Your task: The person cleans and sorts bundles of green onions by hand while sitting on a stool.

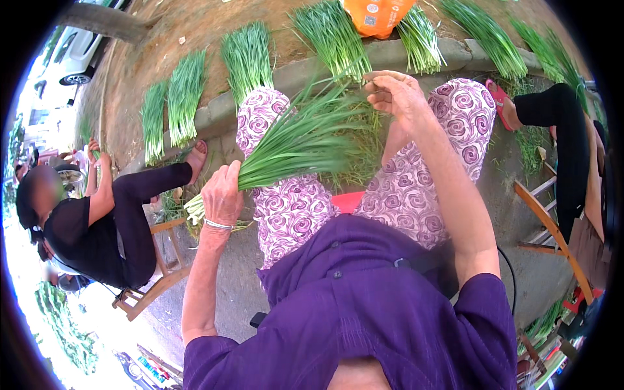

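Our left hand grips a bundle of long green chives over our lap; our right hand pinches its leaf tips. A hard tug could snap leaves.

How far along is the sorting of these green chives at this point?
Done: several tidy bundles lie along the stone kerb. In hand: left hand grips a bunch near its white ends; right hand picks at the tips. Left: loose greens on the ground.
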Demonstrator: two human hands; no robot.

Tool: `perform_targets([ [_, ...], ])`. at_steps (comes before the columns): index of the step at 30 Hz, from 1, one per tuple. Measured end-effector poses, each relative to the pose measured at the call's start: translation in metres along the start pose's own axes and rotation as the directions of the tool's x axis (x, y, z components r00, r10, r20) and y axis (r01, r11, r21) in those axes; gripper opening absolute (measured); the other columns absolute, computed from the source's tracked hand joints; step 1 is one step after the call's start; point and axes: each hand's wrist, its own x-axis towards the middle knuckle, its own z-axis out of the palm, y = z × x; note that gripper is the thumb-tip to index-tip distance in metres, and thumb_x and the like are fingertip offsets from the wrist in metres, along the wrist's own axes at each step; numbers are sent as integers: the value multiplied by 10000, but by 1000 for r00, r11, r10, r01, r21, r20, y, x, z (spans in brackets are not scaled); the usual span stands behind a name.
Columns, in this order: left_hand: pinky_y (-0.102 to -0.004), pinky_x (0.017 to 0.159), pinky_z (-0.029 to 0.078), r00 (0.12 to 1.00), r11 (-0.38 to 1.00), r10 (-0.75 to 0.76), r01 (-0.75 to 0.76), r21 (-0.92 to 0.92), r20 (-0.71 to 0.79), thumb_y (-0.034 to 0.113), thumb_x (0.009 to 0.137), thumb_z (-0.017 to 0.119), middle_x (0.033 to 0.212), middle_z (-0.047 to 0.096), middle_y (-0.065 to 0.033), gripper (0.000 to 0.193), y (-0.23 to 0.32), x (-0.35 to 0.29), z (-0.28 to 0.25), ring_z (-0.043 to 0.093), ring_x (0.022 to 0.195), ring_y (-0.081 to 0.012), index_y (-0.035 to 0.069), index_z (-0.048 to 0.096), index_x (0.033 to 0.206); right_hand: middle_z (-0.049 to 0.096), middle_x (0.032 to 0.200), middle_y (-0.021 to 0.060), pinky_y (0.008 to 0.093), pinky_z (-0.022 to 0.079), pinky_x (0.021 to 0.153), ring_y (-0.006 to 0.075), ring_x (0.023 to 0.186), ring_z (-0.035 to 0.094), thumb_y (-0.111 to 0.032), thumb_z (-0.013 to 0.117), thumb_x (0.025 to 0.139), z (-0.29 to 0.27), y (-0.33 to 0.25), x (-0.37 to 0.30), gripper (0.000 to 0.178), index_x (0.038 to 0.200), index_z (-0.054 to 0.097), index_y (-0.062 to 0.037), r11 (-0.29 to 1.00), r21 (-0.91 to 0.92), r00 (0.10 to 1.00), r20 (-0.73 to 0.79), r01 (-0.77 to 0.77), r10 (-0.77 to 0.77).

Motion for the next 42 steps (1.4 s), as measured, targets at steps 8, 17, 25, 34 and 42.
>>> perform_targets([
  [8, -385, 612, 461, 998, 999, -40, 40, -1, -40, -4, 695, 592, 778, 524, -127, 363, -11, -15, 13, 573, 729, -298, 23, 537, 1053, 676, 822, 58, 235, 522, 554, 120, 630, 639, -96, 526, 860, -4, -2, 0, 200, 992, 656, -23, 1000, 10, 993, -112, 30, -28],
  [17, -389, 625, 470, 996, 998, -65, 65, -13, -56, -26, 681, 603, 799, 540, -129, 386, -10, -19, 10, 581, 749, -305, 19, 538, 1059, 677, 815, 56, 240, 527, 554, 124, 629, 641, -92, 522, 863, -7, -2, 1, 197, 985, 661, -23, 999, 15, 995, -92, 35, -33],
  [25, -403, 638, 476, 993, 995, -82, 77, -64, -87, -35, 675, 605, 843, 568, -136, 426, -11, -25, 15, 592, 775, -327, 16, 526, 1091, 677, 797, 64, 242, 531, 545, 127, 614, 639, -81, 527, 863, -9, -2, 2, 185, 977, 658, -17, 999, 39, 989, -145, 36, -30],
  [34, -404, 649, 476, 988, 989, -125, 117, -89, -92, -41, 689, 595, 855, 572, -150, 427, -9, -28, 14, 596, 796, -336, 2, 522, 1107, 674, 792, 72, 235, 536, 528, 127, 600, 642, -76, 539, 858, -17, 2, 5, 170, 969, 649, -8, 997, 52, 987, -155, 57, -48],
  [42, -408, 642, 469, 987, 988, -136, 129, -81, -85, -28, 707, 594, 853, 563, -160, 422, -11, -34, 13, 592, 783, -344, 0, 510, 1120, 674, 778, 71, 228, 532, 520, 122, 588, 641, -81, 540, 854, -18, 2, 5, 171, 963, 651, -9, 996, 30, 984, -158, 84, -78],
])
